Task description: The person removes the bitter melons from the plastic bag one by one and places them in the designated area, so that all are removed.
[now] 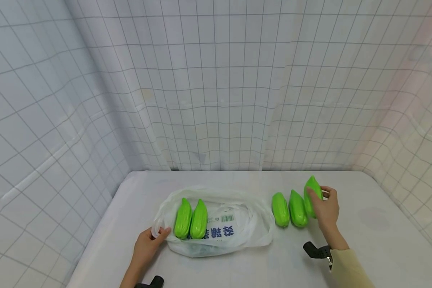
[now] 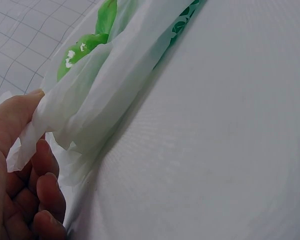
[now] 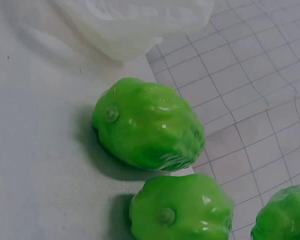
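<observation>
My left hand (image 1: pixel 146 247) pinches the left edge of a white plastic bag (image 1: pixel 252 239) between thumb and fingers. The bag lies spread on the table with its mouth held wide, blue print and a barcode showing inside. Two glossy green gourds (image 1: pixel 183 219) lie side by side in its left part. At the right, my right hand (image 1: pixel 327 209) grips a third gourd (image 1: pixel 311 192), tip pointing up and away. Left of it, two more gourds (image 3: pixel 150 125) rest on the table between this hand and the bag.
A white table (image 1: pixel 237 272) lies under everything. White curtains with a dark grid (image 1: pixel 216 100) hang behind the back edge and along both sides. A black wrist camera (image 1: pixel 315 251) sits by the right sleeve.
</observation>
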Demonstrator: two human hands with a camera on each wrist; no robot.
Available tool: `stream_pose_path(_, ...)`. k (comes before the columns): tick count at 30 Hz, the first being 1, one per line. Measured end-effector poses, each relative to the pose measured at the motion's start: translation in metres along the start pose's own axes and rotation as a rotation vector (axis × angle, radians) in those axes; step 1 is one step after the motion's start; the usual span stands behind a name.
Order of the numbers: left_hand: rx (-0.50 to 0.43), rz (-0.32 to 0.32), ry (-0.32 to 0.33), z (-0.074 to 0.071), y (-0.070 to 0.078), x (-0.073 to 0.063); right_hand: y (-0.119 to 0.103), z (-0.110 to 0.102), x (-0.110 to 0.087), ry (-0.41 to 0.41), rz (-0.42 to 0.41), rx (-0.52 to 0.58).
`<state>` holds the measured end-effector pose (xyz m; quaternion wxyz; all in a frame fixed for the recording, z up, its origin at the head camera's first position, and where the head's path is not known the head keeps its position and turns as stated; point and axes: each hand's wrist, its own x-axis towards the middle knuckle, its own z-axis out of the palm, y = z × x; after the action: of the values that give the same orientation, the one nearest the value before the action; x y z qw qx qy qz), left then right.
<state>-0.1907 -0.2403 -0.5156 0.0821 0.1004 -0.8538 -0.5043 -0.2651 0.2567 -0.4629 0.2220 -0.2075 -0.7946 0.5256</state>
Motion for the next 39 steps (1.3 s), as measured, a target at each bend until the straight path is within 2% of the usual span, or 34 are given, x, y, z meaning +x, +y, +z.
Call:
stream_pose_path(24,-0.006,0.013,0.004,0.001,-0.001,0.001,0.019,-0.001,0.005,-0.014,-0.033,-0.189)
stream_pose_path(35,-0.014,0.049,0.031,0.002,-0.003,0.0,0.026,0.003,0.007,-0.047,-0.01,-0.255)
stream_pose_path(39,-0.018,0.044,0.021,0.002,-0.003,0.0,0.028,0.003,0.008,-0.069,-0.001,-0.267)
